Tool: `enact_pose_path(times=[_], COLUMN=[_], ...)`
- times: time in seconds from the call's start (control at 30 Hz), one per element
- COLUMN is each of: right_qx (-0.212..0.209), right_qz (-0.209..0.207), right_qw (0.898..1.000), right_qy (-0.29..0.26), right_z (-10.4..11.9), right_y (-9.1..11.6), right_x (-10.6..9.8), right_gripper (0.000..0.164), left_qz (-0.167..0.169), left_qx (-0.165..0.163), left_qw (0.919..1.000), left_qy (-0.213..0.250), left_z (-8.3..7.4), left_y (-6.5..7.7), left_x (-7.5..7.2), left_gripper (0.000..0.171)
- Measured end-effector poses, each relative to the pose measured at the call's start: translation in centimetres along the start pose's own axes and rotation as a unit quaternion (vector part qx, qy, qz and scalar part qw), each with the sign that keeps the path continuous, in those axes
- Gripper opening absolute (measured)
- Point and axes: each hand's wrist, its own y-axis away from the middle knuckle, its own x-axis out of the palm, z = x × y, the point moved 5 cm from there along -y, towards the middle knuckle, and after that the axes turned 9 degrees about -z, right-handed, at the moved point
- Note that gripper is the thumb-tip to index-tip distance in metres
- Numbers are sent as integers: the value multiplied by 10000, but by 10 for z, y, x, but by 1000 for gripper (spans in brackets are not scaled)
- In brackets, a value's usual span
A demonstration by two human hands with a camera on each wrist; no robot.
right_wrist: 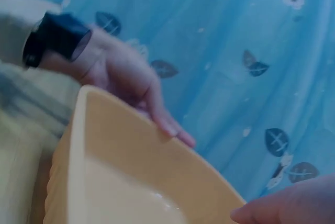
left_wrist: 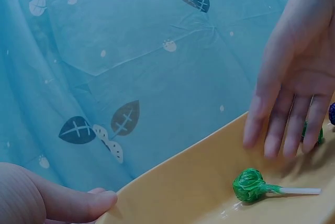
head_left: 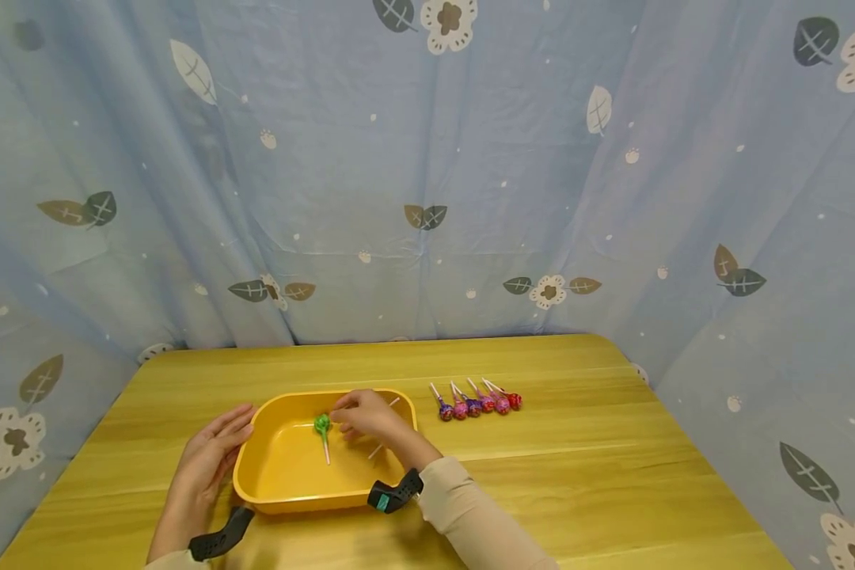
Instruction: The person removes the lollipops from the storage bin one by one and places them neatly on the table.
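My left hand (head_left: 210, 451) touches the left rim of a yellow plastic tray (head_left: 285, 499), its fingers fairly straight along the outer wall. Inside the tray a green-wrapped lollipop (head_left: 321, 425) lies with its stick towards me. Over the tray's right half is my right hand (head_left: 366, 416), its fingers pointing down and loosely extended in the left wrist view. Behind those fingers shows part of another green lollipop (left_wrist: 306, 132). White sticks (head_left: 375, 452) stick out on either side of the right hand, which hides their candy ends.
Several purple, pink and red lollipops (head_left: 473, 407) lie in a row on the wooden table (head_left: 577, 475), right of the tray. A blue patterned curtain (head_left: 427, 198) hangs behind the table. Black bands (head_left: 221, 536) sit on both wrists.
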Motion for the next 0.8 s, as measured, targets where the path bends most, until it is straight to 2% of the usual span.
enact_pose_path(times=[0.27,0.43,0.67,0.8], right_qx=[182,177,198,154], right_qz=[-16,-113,-19,2], right_qw=[9940,9914,9901,9883], right_qy=[1077,1290,1392,1516], right_z=[5,6,6,8], right_y=[-7,-11,-11,-12], right_x=[18,22,29,36], right_gripper=[22,19,10,14], left_qz=[-4,75,90,33], left_qx=[87,109,108,84], left_qw=[9999,9997,9997,9999], left_qy=[126,202,174,83], left_z=[1,0,-1,-1], left_y=[-1,0,1,1], left_x=[0,0,1,1], left_gripper=[28,29,30,31])
